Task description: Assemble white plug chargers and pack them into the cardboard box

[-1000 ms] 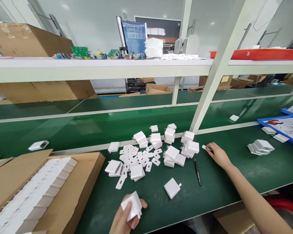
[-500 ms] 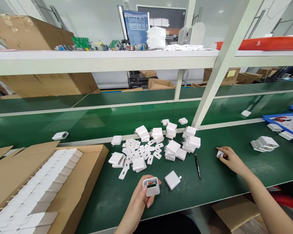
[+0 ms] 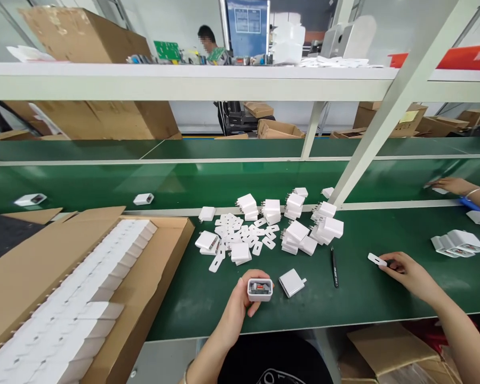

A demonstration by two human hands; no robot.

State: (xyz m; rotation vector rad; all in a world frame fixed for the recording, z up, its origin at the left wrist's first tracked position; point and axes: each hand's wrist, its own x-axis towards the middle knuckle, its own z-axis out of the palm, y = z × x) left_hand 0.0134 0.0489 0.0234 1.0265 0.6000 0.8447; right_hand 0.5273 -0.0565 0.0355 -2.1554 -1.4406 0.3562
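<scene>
My left hand [image 3: 243, 298] is closed around a white charger housing [image 3: 260, 296], its open end facing me with the circuit parts inside showing. Between the thumb and fingers of my right hand [image 3: 404, 274] is a small flat white cover plate [image 3: 376, 260] with a slot in it, held over the right part of the bench. Just right of my left hand lies a single white charger [image 3: 291, 282] on its side. Black tweezers [image 3: 335, 268] rest between my two hands. Behind them sit loose cover plates [image 3: 246, 234] and a cluster of white chargers [image 3: 298, 234].
A cardboard box [image 3: 172, 234] with rows of white chargers stands at left. Several open housings [image 3: 458, 242] sit at right. Another person's hand [image 3: 456, 185] reaches onto the green conveyor [image 3: 208, 184]. A slanted white post [image 3: 384, 128] rises from the bench; a shelf [image 3: 184, 85] crosses above.
My right hand has raised the cover plate, now seen more fully. My left hand has turned the housing's opening more squarely toward me. A co-worker's hand has appeared at right, and the view has shifted.
</scene>
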